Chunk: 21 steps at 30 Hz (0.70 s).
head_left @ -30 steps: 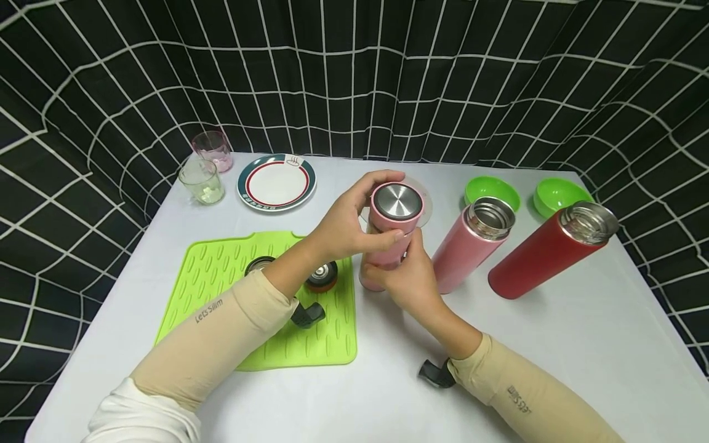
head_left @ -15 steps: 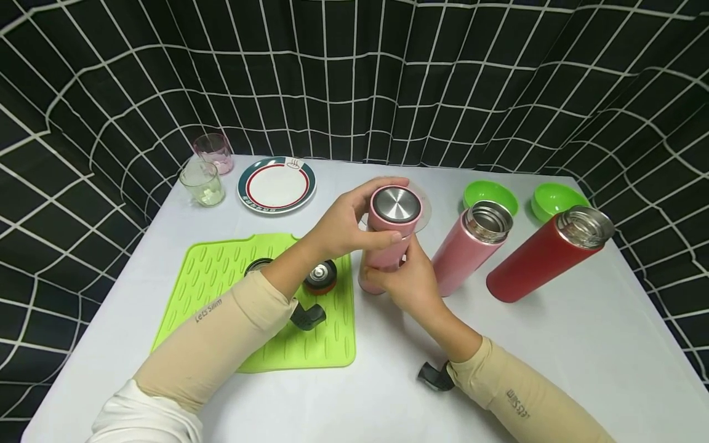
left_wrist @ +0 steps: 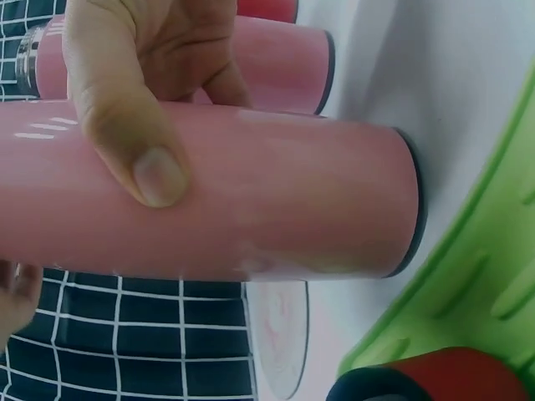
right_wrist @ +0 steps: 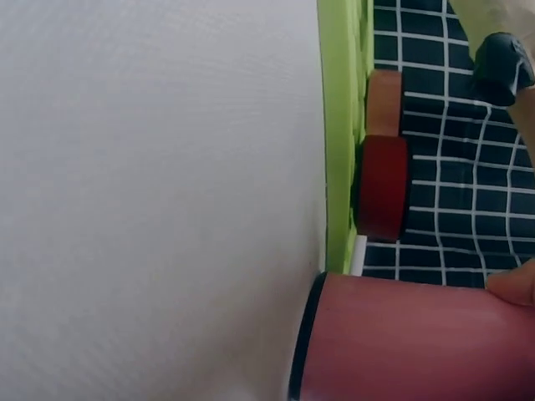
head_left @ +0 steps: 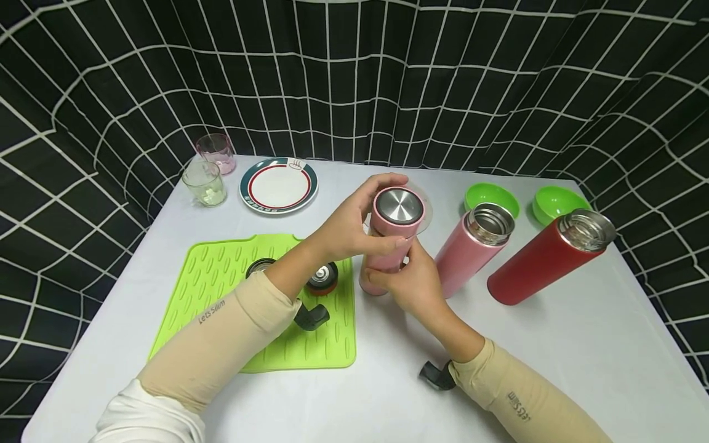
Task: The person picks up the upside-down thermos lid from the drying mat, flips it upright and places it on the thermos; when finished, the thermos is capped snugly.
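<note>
Pink flask stands upright on the white table, just right of the green mat; the left hand wraps its capped top (steel disc up) and the right hand grips the body. Against the earlier views, only the left fingers have shifted slightly round the cap, suggesting turning. Cap thread is hidden, so seating cannot be judged.

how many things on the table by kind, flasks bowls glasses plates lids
steel vacuum flasks: 3, pink capped, pink open, red open
green plastic bowls: 2
clear drinking glasses: 2
round plates: 2
loose lids: 2
green silicone mat: 1
total: 12
</note>
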{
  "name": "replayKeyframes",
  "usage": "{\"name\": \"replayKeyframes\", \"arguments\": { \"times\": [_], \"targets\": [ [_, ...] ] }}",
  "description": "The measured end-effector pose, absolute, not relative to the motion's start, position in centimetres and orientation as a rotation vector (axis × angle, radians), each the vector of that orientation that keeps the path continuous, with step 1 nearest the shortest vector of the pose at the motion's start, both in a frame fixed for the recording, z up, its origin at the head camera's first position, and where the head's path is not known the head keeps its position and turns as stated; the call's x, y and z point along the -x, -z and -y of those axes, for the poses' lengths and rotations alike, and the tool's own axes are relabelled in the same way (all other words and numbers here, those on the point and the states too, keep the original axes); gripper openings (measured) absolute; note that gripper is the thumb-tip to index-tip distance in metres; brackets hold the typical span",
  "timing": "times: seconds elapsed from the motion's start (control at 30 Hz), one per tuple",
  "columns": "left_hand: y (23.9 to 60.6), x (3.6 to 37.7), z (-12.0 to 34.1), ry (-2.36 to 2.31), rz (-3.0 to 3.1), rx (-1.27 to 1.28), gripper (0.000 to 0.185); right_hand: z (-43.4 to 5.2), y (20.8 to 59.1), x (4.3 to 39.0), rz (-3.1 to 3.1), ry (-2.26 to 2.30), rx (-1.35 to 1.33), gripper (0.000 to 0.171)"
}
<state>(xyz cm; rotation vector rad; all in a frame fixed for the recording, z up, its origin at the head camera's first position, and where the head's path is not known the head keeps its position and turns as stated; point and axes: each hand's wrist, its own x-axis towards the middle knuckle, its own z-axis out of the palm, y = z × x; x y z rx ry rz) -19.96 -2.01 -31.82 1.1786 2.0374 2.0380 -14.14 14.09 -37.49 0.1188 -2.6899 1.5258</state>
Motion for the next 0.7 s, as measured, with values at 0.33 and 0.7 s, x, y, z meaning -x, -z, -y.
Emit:
{"name": "replayKeyframes", "arguments": {
  "times": [0.33,0.7],
  "targets": [
    [32.7,19.7,1.9,-2.015,-2.256,-1.233,0.075,-14.1,37.8,14.2,2.684,-1.465,-0.172,0.068],
    [32.8,19.5,1.7,-2.000,-2.350,-1.225,0.076,-14.0,38.3,14.2,2.677,-1.448,-0.194,0.069]
  ]
}}
